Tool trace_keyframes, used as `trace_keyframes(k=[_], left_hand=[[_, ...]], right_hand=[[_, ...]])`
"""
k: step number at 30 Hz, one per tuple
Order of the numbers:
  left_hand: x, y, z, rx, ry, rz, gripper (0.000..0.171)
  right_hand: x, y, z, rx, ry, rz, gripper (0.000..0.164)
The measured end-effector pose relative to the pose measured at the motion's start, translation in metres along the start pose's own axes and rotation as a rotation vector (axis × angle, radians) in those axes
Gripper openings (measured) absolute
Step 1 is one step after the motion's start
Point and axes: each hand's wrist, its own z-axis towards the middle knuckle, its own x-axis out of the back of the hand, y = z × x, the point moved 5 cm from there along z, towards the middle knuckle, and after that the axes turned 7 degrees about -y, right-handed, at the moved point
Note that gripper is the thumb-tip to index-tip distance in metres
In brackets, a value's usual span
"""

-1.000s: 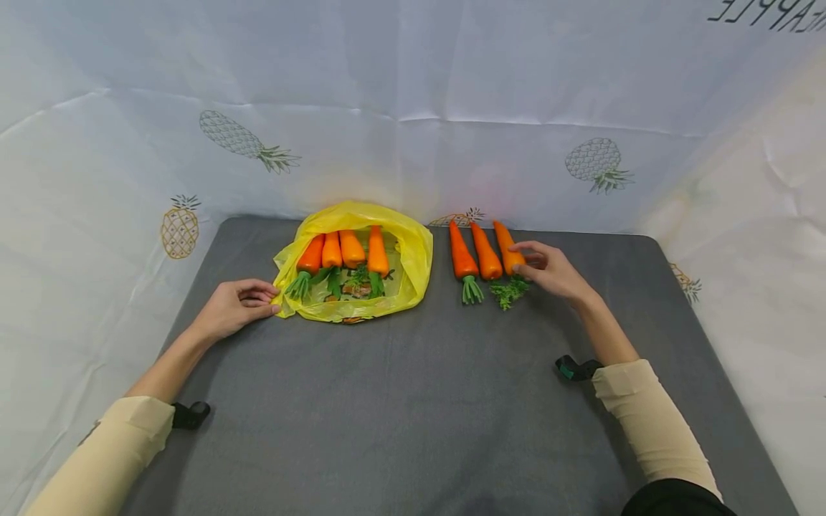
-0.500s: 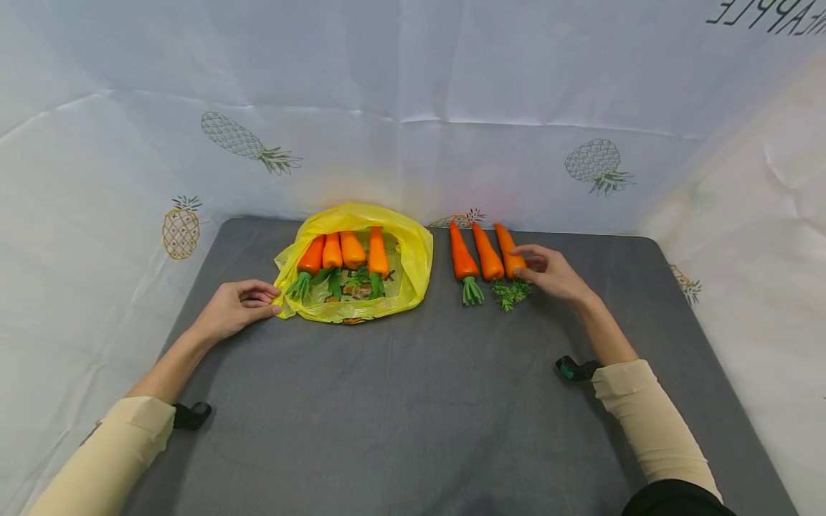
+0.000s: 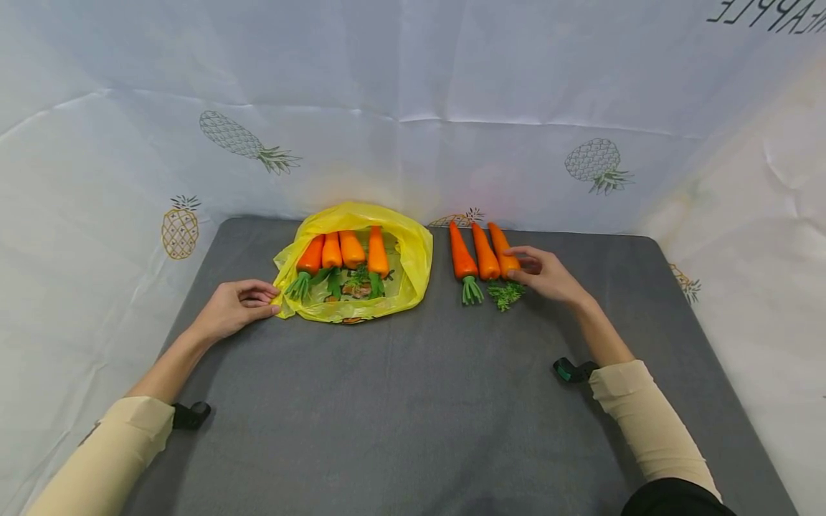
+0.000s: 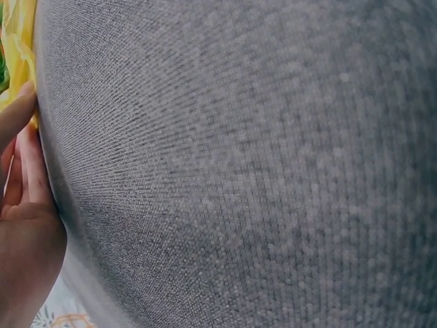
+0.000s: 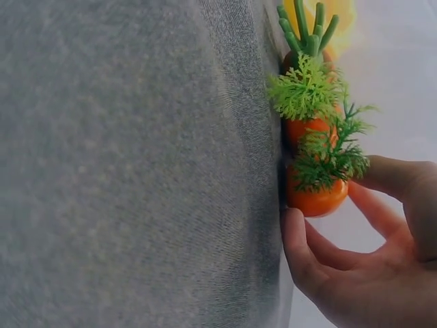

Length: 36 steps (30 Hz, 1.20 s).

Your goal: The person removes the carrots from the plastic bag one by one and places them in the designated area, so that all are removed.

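A yellow plastic bag (image 3: 418, 269) lies on its side with its mouth facing me, several carrots (image 3: 352, 251) with green tops inside. At the bag's left corner, my left hand (image 3: 235, 307) pinches the plastic between thumb and fingers. Right of the bag, three carrots lie side by side, tips pointing away. My right hand (image 3: 547, 276) grips the rightmost carrot (image 3: 502, 247) near its leafy end, thumb on one side and fingers on the other. That carrot lies close against the middle carrot (image 3: 485, 254). In the right wrist view, leafy greens (image 5: 331, 154) partly hide the carrots.
A grey cloth covers the table (image 3: 387, 401). Behind it and at both sides hangs a white sheet (image 3: 413, 64) printed with pineapples. The left carrot (image 3: 461, 254) of the row lies a short way from the bag.
My right hand has shifted left with the rightmost carrot, after a slight move right, and the middle carrot has edged left too. The left hand and bag have stayed still.
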Motion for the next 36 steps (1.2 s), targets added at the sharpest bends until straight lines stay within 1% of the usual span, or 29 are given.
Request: trace_keyframes(k=[5,15,20,23,26,30,36], left_hand=[[0.0,0.0,0.0,0.0,-0.002,-0.007,0.036],[0.001,0.0,-0.001,0.022,-0.001,-0.004,0.038],[0.0,-0.001,0.0,0.018,0.0,-0.011,0.038],[0.0,0.0,0.001,0.009,0.003,-0.012,0.037],[0.0,0.0,0.001,0.0,0.006,-0.009,0.036],[0.0,0.0,0.001,-0.004,0.007,-0.013,0.036],[0.0,-0.001,0.0,0.003,0.002,-0.011,0.036]], right_hand=[[0.001,-0.004,-0.002,-0.017,-0.005,-0.002,0.049],[0.009,-0.017,0.0,-0.091,0.056,0.012,0.05],[0.011,-0.023,0.0,-0.11,0.072,0.032,0.05],[0.013,-0.026,0.0,-0.121,0.082,0.023,0.05],[0.014,-0.028,0.002,-0.114,0.088,0.001,0.051],[0.016,-0.033,0.004,-0.089,0.088,0.001,0.05],[0.015,-0.04,0.007,-0.066,0.078,-0.004,0.051]])
